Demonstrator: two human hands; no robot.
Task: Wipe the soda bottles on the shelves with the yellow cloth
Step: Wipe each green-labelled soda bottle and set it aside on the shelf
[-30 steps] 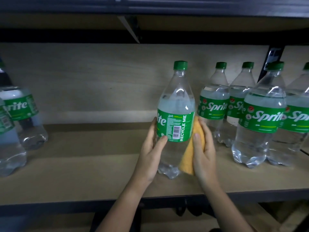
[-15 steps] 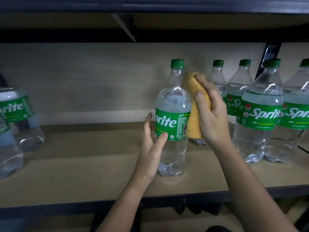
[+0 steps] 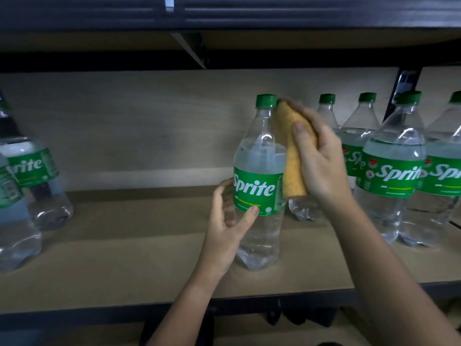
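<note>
A soda bottle [image 3: 259, 181] stands upright at the centre of the frame on the wooden shelf [image 3: 124, 258], pulled forward from the row at right for access. The left hand [image 3: 228, 228] grips its lower label to steady it, while the right hand [image 3: 318, 156] clutches the yellow cloth [image 3: 290, 156] against its shoulder to wipe.

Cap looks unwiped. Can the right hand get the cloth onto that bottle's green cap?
Probably yes: the right hand presses the yellow cloth against the bottle, its top edge beside the cap, nothing between.
</note>
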